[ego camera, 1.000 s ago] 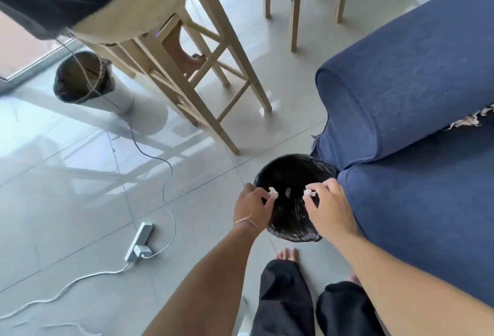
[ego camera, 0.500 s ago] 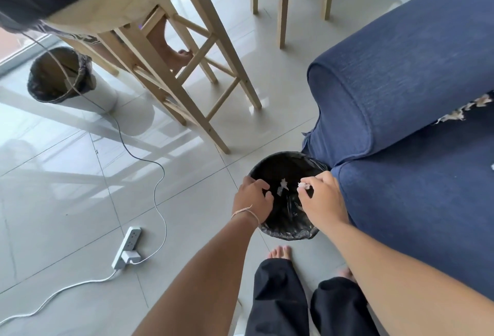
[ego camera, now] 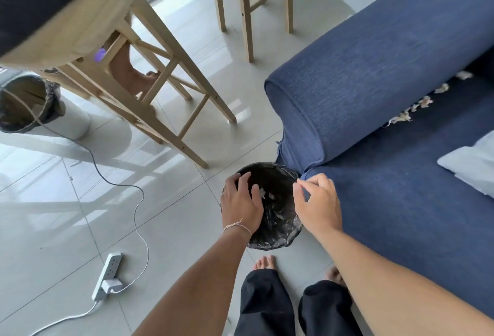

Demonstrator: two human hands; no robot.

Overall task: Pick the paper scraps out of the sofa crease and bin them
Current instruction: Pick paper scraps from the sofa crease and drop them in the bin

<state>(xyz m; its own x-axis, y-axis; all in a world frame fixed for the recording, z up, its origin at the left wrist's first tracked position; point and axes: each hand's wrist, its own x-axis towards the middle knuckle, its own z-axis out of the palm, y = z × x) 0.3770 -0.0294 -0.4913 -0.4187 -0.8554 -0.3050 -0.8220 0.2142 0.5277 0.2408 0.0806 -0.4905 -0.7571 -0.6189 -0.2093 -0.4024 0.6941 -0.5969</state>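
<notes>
A small bin with a black liner stands on the floor against the corner of the blue sofa. White paper scraps lie inside it. My left hand hovers over the bin's left rim, fingers spread, holding nothing. My right hand is over the right rim, fingers loosely curled and apart, with nothing visible in it. More paper scraps lie along the crease between the sofa's armrest and seat, at the right.
A wooden stool with someone's foot on its rung stands at the left, another stool behind. A second lined bin, a cable and a white power strip lie on the tiled floor. A pale cushion rests on the seat.
Both hands were pinching scraps over the bin; now the fingers have spread and the scraps lie in the bin. The view has lifted, showing more of the sofa crease.
</notes>
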